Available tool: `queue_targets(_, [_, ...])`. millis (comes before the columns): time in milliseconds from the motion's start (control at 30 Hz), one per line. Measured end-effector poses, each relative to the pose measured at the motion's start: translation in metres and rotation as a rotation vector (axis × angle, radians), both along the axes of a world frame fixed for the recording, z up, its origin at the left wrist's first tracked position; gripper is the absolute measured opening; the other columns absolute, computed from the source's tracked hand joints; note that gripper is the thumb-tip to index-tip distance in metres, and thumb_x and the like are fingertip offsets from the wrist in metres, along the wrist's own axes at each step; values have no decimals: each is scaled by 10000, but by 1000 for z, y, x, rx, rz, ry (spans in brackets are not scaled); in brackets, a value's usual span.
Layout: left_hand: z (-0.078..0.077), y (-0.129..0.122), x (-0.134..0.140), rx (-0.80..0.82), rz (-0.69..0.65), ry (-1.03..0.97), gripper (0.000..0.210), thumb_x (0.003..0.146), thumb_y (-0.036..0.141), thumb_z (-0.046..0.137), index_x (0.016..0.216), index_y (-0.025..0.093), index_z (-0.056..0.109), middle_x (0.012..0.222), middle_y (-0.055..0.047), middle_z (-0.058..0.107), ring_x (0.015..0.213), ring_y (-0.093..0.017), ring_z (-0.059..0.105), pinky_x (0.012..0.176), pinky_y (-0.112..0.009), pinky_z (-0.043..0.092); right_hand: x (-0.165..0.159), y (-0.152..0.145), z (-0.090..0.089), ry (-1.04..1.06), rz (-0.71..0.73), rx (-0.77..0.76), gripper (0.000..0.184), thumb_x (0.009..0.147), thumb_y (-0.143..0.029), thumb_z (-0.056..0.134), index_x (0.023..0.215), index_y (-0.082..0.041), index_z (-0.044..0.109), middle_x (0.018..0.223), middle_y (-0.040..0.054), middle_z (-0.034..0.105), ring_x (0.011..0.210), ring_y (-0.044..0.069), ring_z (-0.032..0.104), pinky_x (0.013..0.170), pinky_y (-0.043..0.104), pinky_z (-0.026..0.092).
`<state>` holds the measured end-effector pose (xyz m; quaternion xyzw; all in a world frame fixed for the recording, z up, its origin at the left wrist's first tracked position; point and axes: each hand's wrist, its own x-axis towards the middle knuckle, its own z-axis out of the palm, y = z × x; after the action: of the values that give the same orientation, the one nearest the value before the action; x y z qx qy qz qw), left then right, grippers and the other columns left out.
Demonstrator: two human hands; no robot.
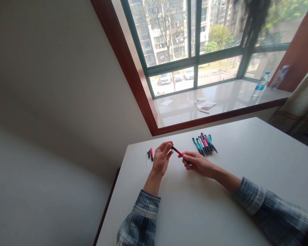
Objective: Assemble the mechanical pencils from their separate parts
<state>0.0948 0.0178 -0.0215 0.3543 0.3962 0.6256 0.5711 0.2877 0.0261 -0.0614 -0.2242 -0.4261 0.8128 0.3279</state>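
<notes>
A red and black pen point(178, 152) is held between my two hands, slanting down to the right above the table. The thumb and fingers of my left hand point(162, 158) pinch its black upper-left end. My right hand point(196, 162) grips the lower-right end, where the fingers cover part of it. Left of my left hand lie pen parts: a red barrel point(152, 154), a small black piece point(149, 153) and a thin white refill point(147, 158). Beyond my right hand lies a group of several pens point(204, 143), teal or red with black grips.
The white table point(207, 212) stands against the wall below a window with a red-brown frame point(154, 128). On the sill are a crumpled wrapper point(204, 105), a paper piece point(166, 102) and a plastic bottle point(261, 83). A curtain point(292, 109) hangs at the right.
</notes>
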Motion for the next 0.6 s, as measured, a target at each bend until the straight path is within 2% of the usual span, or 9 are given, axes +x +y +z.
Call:
queue_targets(67, [1, 0, -1, 5, 4, -14, 263, 732, 370, 907, 895, 203, 786, 962, -13, 680, 836, -98, 586, 785, -226, 476, 0, 0, 1, 1, 13, 25, 352, 895, -477, 773, 1091, -186, 750, 792, 6, 576, 658, 101, 475, 628, 249, 364])
queue_targets(200, [7, -3, -1, 21, -90, -33, 359, 812, 399, 843, 1122, 227, 784, 1034, -28, 675, 846, -100, 600, 791, -232, 494, 1, 0, 0, 5, 15, 7, 372, 909, -494, 749, 1107, -180, 752, 826, 23, 599, 678, 111, 491, 640, 254, 392])
queue_targets(267, [9, -4, 0, 23, -115, -24, 381, 834, 396, 822, 1165, 212, 778, 1063, -45, 684, 852, -107, 609, 793, -243, 502, 1, 1, 0, 11, 0, -20, 390, 898, -510, 753, 1099, -175, 755, 820, 25, 601, 673, 115, 485, 638, 258, 402])
queue_targets(500, [5, -2, -1, 16, -32, -2, 273, 759, 361, 891, 941, 185, 787, 987, -32, 671, 831, -101, 589, 750, -226, 504, -1, 1, -1, 28, -3, -23, 340, 894, -455, 778, 1088, -176, 760, 806, 14, 580, 662, 95, 459, 622, 229, 378])
queue_targets(600, [5, -1, -3, 26, -35, 0, 288, 749, 358, 901, 957, 202, 776, 978, -9, 656, 806, -84, 585, 742, -214, 499, -1, 1, -1, 41, -1, -32, 320, 889, -440, 789, 1069, -177, 758, 806, 14, 576, 675, 96, 461, 625, 222, 379])
